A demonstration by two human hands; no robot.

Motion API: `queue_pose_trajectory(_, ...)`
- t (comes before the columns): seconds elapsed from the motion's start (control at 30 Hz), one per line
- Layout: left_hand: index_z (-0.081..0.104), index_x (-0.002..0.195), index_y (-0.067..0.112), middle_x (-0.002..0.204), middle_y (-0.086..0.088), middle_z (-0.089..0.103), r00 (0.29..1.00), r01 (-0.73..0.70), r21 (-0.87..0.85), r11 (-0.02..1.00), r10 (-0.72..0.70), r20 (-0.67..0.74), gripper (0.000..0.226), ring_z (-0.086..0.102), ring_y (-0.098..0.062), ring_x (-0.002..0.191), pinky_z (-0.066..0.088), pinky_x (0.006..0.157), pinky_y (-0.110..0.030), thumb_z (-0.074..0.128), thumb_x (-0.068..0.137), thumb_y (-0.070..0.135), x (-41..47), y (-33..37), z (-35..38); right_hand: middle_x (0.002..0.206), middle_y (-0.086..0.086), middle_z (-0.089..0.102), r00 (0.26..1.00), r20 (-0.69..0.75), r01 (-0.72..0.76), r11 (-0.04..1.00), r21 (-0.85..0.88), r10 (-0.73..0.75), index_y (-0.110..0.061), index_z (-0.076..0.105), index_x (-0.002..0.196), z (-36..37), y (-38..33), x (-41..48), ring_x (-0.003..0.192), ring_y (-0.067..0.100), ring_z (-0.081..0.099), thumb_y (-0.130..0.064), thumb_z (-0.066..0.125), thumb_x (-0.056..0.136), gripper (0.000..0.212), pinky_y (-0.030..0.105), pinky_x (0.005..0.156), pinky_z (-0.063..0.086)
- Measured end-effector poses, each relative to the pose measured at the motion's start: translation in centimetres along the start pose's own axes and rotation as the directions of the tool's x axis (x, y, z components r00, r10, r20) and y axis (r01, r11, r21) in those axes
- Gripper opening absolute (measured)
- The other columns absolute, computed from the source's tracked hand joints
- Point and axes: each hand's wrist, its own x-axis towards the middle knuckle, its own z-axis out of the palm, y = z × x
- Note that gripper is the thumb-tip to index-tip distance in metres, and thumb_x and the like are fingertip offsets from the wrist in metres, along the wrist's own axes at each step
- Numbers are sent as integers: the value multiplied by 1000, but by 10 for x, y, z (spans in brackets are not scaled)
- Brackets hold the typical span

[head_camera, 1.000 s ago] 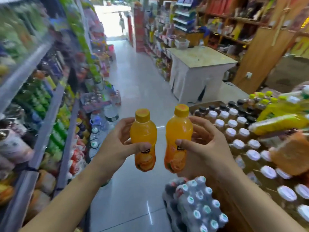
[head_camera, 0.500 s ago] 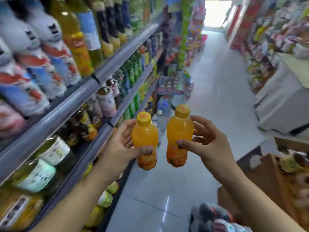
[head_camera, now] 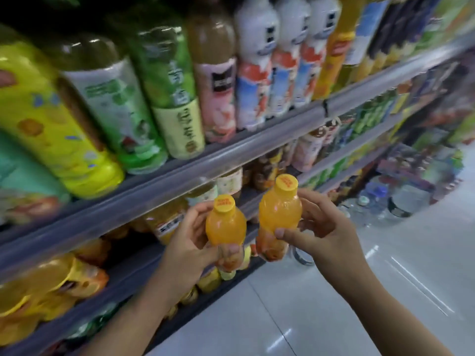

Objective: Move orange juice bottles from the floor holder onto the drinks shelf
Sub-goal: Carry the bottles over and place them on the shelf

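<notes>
I am holding one orange juice bottle in each hand, in the lower middle of the frame. My left hand (head_camera: 190, 242) is closed around the left bottle (head_camera: 225, 227), with the thumb pressing across its lower part. My right hand (head_camera: 318, 227) is gripping the right bottle (head_camera: 279, 214) from the side, and this one is standing a little higher and tilting slightly. The two bottles are near each other but not touching, both with the yellow cap up.

I am judging that the carrying step is in hand: the bottles are already away from the floor holder, which is not visible here, and not yet on the drinks shelf (head_camera: 180, 186). This shelf is filling the left and upper part of the frame, and the picture is blurred. Behind my left hand, some similar orange bottles (head_camera: 164, 222) are standing on a lower level. The next move is calling for a free place beside them, and for setting each bottle upright without pushing its neighbours.
</notes>
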Motion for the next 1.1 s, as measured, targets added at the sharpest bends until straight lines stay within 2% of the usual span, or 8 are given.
queue_pose_trajectory(0.17, 62, 127, 31, 125, 5, 73, 988, 25, 0, 1000, -25, -151, 77, 70, -16, 114, 56, 88, -27, 96, 58, 21, -33, -22, -51, 118, 1, 80, 986, 164, -18, 996, 84, 4, -33, 70, 128, 61, 12, 5, 103, 20, 77, -44, 97, 64, 70, 27, 85, 59)
queue_pose_trajectory(0.37, 59, 127, 42, 128, 8, 70, 955, 16, 102, 995, 15, -298, 74, 67, -15, 118, 53, 98, -45, 95, 64, 30, -72, -41, -84, 119, -3, 80, 956, 293, -15, 992, 127, -23, -42, 71, 125, 115, 25, 0, 106, 18, 77, -51, 97, 59, 71, 26, 88, 59)
queue_pose_trajectory(0.43, 58, 127, 46, 129, 11, 70, 934, 1, 114, 993, 39, -356, 74, 67, -13, 117, 54, 97, -46, 95, 64, 35, -85, -47, -94, 120, -6, 80, 939, 343, -15, 992, 127, -30, -45, 71, 124, 133, 29, -4, 108, 17, 76, -52, 96, 59, 70, 25, 89, 59)
queue_pose_trajectory(0.57, 63, 120, 53, 125, 13, 72, 892, -54, 111, 992, 98, -441, 69, 70, -12, 114, 58, 91, -38, 93, 62, 34, -99, -49, -108, 118, -8, 81, 917, 396, -7, 992, 124, -43, -44, 72, 122, 156, 34, -7, 107, 15, 77, -36, 99, 61, 67, 26, 90, 60)
queue_pose_trajectory(0.67, 63, 121, 55, 126, 14, 72, 871, -89, 137, 987, 144, -470, 69, 70, -7, 114, 58, 88, -24, 96, 66, 29, -105, -48, -117, 114, -6, 82, 900, 433, -16, 991, 134, -44, -37, 73, 124, 171, 39, -6, 105, 17, 78, -20, 96, 67, 64, 32, 88, 63)
queue_pose_trajectory(0.83, 62, 119, 50, 124, 17, 67, 779, -78, 340, 937, 270, -566, 54, 66, 7, 107, 54, 77, -8, 87, 72, 45, -102, -43, -122, 107, -2, 85, 896, 445, -67, 985, 158, -10, -23, 74, 126, 197, 43, 0, 96, 17, 81, -27, 90, 70, 58, 27, 78, 63)
queue_pose_trajectory(1.0, 55, 125, 45, 117, 21, 69, 704, -43, 466, 884, 358, -614, 56, 66, 16, 100, 53, 73, -5, 83, 76, 46, -91, -45, -124, 107, -6, 84, 913, 408, -21, 996, 90, -18, -20, 71, 131, 211, 47, 14, 96, 12, 81, -20, 93, 75, 60, 26, 78, 64)
queue_pose_trajectory(1.1, 48, 129, 45, 112, 26, 65, 671, -16, 549, 835, 416, -614, 62, 66, 13, 100, 53, 74, -6, 81, 76, 51, -87, -44, -128, 108, -10, 84, 917, 395, 54, 998, 37, -64, -28, 70, 127, 215, 42, 22, 96, 8, 80, -22, 94, 76, 56, 28, 82, 65)
